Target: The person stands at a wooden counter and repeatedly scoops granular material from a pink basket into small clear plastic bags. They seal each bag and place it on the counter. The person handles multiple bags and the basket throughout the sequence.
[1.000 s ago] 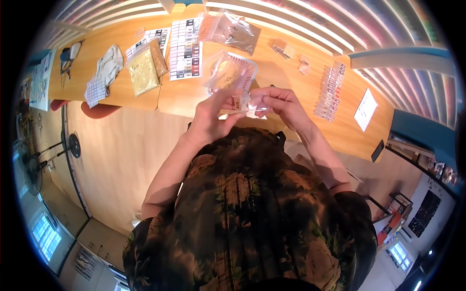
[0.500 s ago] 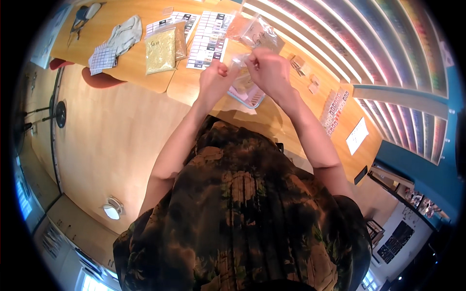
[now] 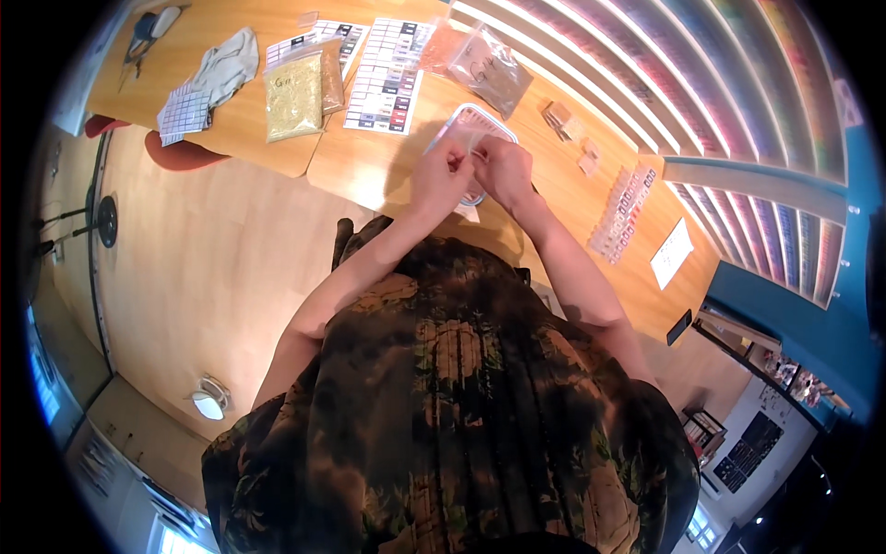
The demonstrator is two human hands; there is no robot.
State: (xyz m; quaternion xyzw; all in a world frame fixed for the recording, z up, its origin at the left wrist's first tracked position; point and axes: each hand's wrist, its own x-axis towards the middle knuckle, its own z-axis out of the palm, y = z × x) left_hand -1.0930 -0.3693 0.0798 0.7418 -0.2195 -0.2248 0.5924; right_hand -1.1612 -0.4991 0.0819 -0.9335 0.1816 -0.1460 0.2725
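My left hand (image 3: 443, 177) and my right hand (image 3: 504, 172) are close together over a small tray with a pale blue rim (image 3: 499, 122) and a pinkish striped inside. The fingers of both hands are closed in a pinch. Between them shows a piece of clear plastic (image 3: 469, 146), which looks like a small bag; my fingers cover much of it, and I cannot make out its contents. The tray's near part is partly hidden by my hands. A scrap of pale paper (image 3: 468, 213) lies at the table's near edge.
To the left lie a zip bag of yellow granules (image 3: 294, 100), a brown bag (image 3: 332, 78), colour chart sheets (image 3: 384, 88) and a grey cloth (image 3: 226, 66). Beyond the tray is a labelled zip bag (image 3: 489, 72). Small packets (image 3: 559, 118), vial rows (image 3: 623, 212) and lit shelves (image 3: 637, 74) stand right.
Both hands have come down nearer to me and closer together, uncovering the tray's far end. The clear bag that showed between them is now mostly hidden by my fingers.
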